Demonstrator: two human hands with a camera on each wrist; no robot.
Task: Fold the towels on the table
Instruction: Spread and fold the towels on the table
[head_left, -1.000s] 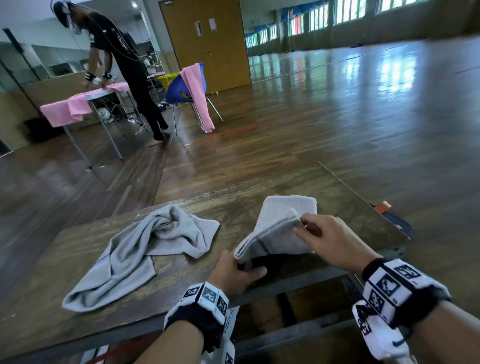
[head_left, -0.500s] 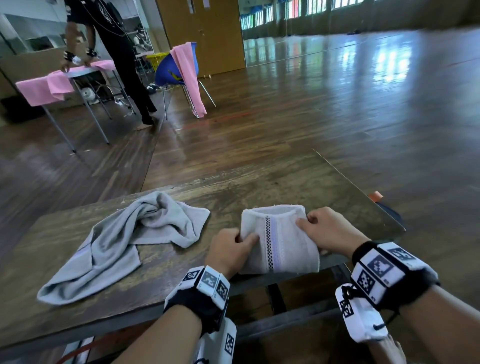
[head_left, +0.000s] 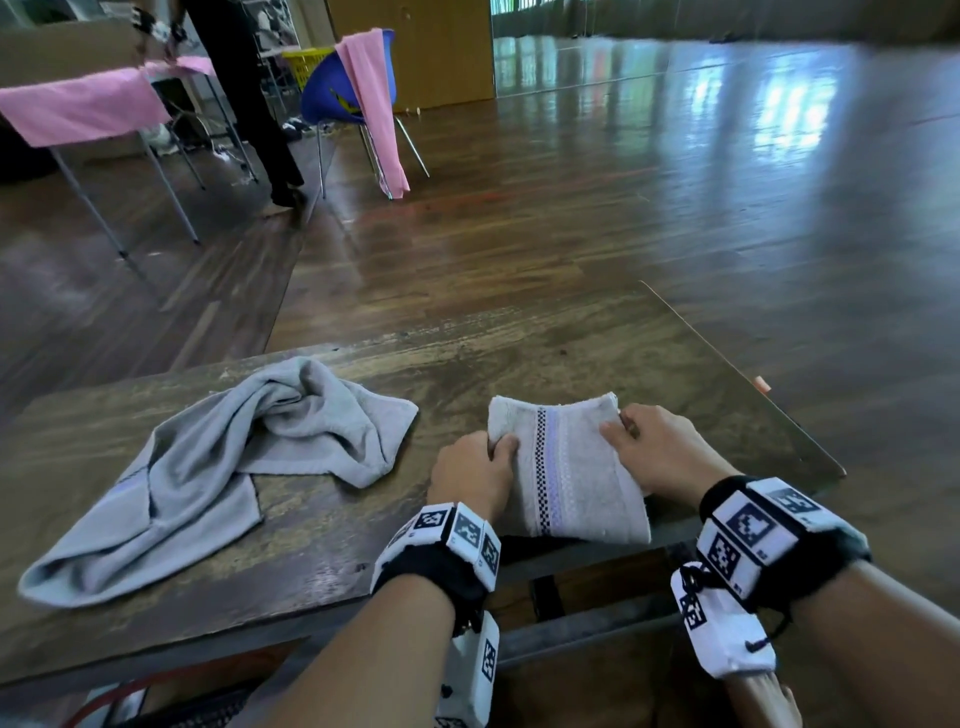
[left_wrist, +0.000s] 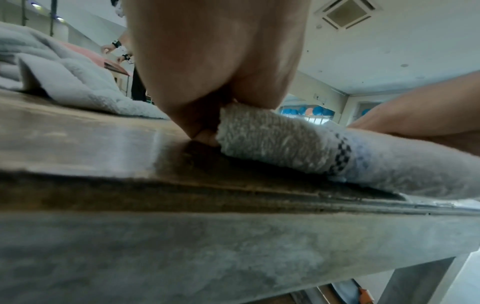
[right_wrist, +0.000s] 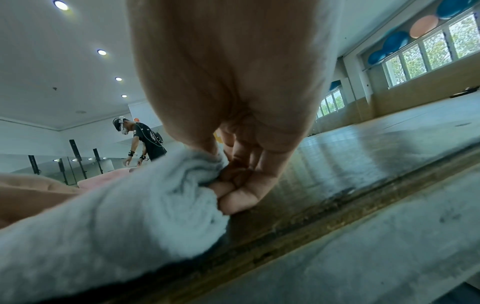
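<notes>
At near edge of bench (head_left: 571, 358): folded towel (head_left: 571, 467) pinched at both sides, left hand (head_left: 470, 478) and right hand (head_left: 660, 454) fingers curled on cloth, likely squaring fold. Crumpled towel (head_left: 218, 462) toward left edge, unfolded.

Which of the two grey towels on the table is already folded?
The striped grey towel at the near edge, gripped by the left hand and the right hand. The other grey towel lies crumpled, untouched.

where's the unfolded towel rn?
Head view: the crumpled grey towel lies on the table, left of the folded towel that both hands grip; it touches neither.
</notes>
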